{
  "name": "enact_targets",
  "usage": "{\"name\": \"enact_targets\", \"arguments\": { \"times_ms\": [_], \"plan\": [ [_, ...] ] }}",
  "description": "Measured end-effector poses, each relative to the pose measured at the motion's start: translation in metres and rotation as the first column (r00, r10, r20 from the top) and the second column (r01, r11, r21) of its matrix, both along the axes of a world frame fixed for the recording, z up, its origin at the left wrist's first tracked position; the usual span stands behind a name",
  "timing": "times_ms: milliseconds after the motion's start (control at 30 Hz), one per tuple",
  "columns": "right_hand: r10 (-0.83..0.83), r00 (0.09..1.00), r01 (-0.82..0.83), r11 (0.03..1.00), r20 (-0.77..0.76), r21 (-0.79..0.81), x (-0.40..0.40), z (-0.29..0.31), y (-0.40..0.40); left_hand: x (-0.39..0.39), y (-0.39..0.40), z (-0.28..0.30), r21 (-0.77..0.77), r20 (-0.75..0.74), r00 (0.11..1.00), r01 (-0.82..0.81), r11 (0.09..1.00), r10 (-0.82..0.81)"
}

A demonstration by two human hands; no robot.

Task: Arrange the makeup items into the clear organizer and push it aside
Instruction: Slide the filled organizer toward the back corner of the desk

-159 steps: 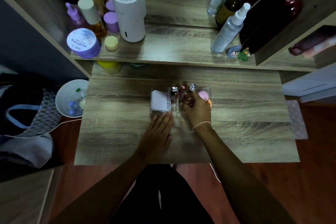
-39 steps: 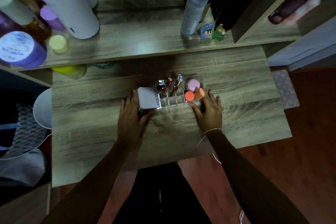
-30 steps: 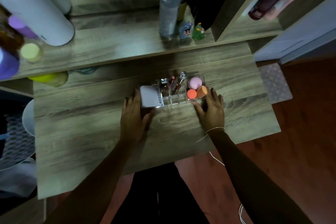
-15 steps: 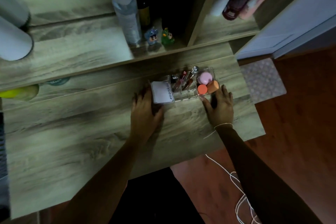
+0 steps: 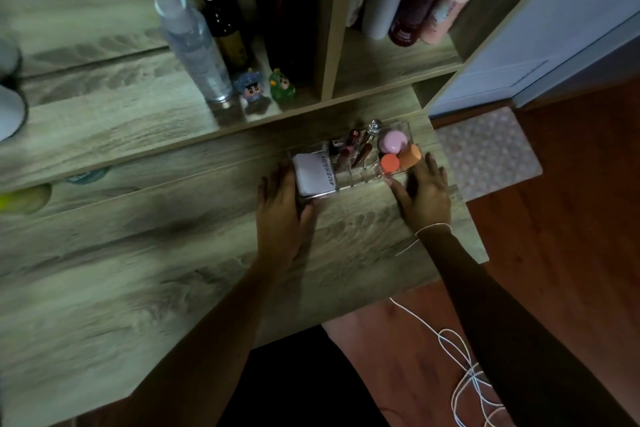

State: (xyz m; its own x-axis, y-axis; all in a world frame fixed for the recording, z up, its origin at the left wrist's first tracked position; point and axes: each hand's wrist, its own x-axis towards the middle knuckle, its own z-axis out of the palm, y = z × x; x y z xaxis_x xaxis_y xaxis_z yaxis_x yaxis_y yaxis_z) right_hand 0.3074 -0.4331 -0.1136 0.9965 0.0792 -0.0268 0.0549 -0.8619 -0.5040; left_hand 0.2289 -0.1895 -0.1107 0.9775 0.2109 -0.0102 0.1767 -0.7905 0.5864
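Observation:
The clear organizer (image 5: 360,179) sits near the far right corner of the wooden table (image 5: 138,270). It holds a white compact (image 5: 314,174) at its left end, several lipsticks (image 5: 353,151) in the middle slots, and a pink sponge (image 5: 393,141) with two orange sponges (image 5: 401,158) at the right end. My left hand (image 5: 282,211) presses against the organizer's left end, its fingers around the corner under the compact. My right hand (image 5: 424,196) lies flat against the organizer's right front corner.
A shelf behind the organizer carries a clear spray bottle (image 5: 188,42), a dark bottle (image 5: 223,21) and two small figurines (image 5: 266,88). A cubby (image 5: 408,10) on the right holds tubes. A patterned mat (image 5: 485,152) and a white cord (image 5: 460,357) lie on the red floor.
Both hands have slid the organizer to the right and slightly back along the table, toward its right edge. The view has turned right with it.

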Motion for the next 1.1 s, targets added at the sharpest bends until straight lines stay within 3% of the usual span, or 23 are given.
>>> {"name": "enact_targets", "arguments": {
  "times_ms": [633, 800, 900, 1100],
  "plan": [
    [0.019, 1.0, -0.018, 1.0, -0.021, 0.02, 0.006, 0.005, -0.005, 0.005, -0.005, -0.003, 0.035, -0.01, 1.0, -0.004, 0.999, 0.004],
    [-0.116, 0.993, 0.117, 0.992, -0.031, 0.056, -0.013, 0.004, -0.003, -0.006, -0.004, -0.001, 0.013, -0.06, 0.997, -0.051, 0.999, 0.051],
    [-0.182, 0.982, 0.183, 0.983, -0.047, 0.032, -0.038, 0.004, 0.0, -0.027, -0.008, 0.0, 0.06, -0.083, 0.997, 0.004, 0.998, 0.001],
    [-0.11, 0.992, 0.101, 0.985, -0.057, -0.14, -0.095, 0.007, 0.013, -0.061, -0.009, 0.005, 0.138, -0.127, 0.974, 0.204, 0.969, -0.188]
  ]
}}
